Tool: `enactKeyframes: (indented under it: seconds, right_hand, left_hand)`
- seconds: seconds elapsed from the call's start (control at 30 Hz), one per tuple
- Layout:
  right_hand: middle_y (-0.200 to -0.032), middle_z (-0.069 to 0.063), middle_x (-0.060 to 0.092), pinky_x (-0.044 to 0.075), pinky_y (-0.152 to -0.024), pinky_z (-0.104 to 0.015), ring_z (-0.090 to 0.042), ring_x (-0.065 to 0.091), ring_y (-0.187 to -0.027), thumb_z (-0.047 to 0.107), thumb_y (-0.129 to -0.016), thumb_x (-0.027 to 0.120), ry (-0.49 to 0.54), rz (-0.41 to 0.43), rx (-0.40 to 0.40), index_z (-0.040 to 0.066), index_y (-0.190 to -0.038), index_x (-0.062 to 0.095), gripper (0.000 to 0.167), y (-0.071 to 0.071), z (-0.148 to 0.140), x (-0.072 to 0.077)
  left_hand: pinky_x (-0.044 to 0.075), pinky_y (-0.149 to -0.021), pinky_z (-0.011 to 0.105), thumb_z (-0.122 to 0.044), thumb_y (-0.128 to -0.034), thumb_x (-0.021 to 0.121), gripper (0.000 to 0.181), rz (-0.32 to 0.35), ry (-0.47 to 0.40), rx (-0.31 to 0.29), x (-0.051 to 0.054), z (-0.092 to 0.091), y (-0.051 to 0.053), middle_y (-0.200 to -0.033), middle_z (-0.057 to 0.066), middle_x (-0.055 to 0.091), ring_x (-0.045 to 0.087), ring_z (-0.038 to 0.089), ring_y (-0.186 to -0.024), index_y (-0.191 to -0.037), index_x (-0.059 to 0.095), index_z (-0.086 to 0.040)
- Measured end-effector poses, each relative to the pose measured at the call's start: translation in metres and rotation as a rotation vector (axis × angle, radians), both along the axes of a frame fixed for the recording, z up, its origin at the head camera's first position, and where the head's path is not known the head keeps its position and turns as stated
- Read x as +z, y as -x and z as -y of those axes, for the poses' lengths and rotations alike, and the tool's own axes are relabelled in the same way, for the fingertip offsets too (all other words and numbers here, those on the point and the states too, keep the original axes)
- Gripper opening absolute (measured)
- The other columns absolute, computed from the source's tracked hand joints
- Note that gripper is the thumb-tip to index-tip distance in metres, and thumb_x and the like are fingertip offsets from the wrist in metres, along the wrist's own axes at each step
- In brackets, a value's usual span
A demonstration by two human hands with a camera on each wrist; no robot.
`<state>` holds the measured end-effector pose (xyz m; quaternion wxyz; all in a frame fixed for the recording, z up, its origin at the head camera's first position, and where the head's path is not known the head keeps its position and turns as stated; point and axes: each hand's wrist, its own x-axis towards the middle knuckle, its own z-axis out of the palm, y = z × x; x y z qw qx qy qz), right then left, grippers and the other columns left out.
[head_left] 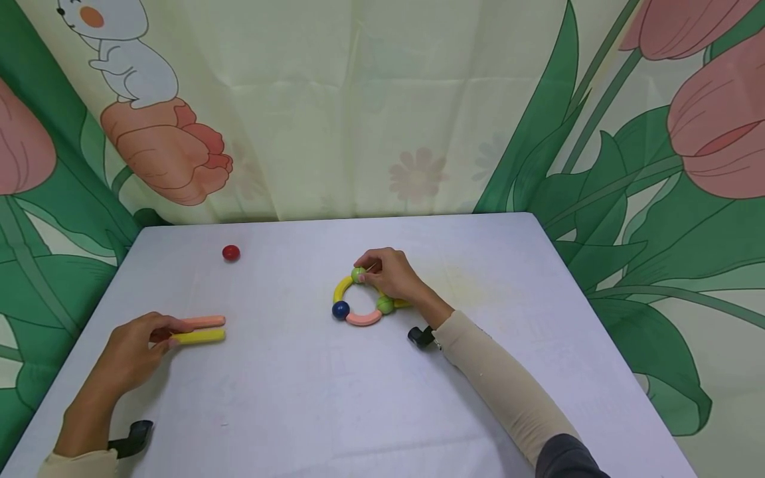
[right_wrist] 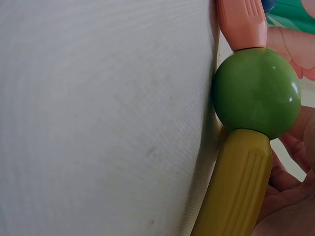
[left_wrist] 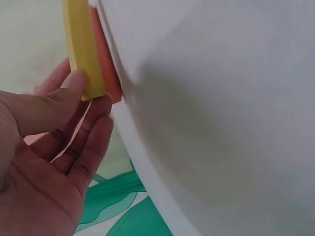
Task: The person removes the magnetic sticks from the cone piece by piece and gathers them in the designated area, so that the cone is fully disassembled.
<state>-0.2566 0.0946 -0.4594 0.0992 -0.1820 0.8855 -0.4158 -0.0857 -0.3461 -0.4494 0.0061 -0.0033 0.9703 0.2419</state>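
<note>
Head view bright; wrist views dimmer, perhaps soft; glints on green ball [right_wrist: 256, 93].

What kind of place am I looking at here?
Possibly a children's play area, or a space dressed like one: behind the white-covered table is a backdrop printed with a cartoon animal and large tulips, and there is a toy ring of coloured balls and curved rods.
</note>
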Motion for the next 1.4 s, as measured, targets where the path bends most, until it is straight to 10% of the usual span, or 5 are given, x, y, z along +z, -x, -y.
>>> enactKeyframes:
  seconds: [0.8,1.4]
  right_hand:
    - [-0.111,0.003,0.079,0.059,-0.093,-0.033,-0.016,0.069,-0.1,0.014,-0.095,0.081,-0.002,-0.015,0.003,0.02,-0.113,0.08,0.019,-0.001,0.0,0.0]
    - [-0.111,0.004,0.079,0.059,-0.094,-0.034,-0.016,0.07,-0.101,0.015,-0.095,0.081,-0.003,-0.013,0.006,0.021,-0.113,0.08,0.019,0.0,-0.001,-0.001]
  left_hand:
    - [0.058,-0.083,0.063,0.01,-0.0839,0.081,0.024,-0.015,0.036,0.084,-0.002,0.0,0.005,-0.109,0.028,0.067,0.064,0.044,-0.096,-0.104,0.073,0.0]
    - [0.054,-0.086,0.067,0.007,-0.0815,0.084,0.025,-0.056,0.063,0.038,0.001,-0.006,0.002,-0.105,0.025,0.069,0.064,0.046,-0.097,-0.102,0.072,-0.001]
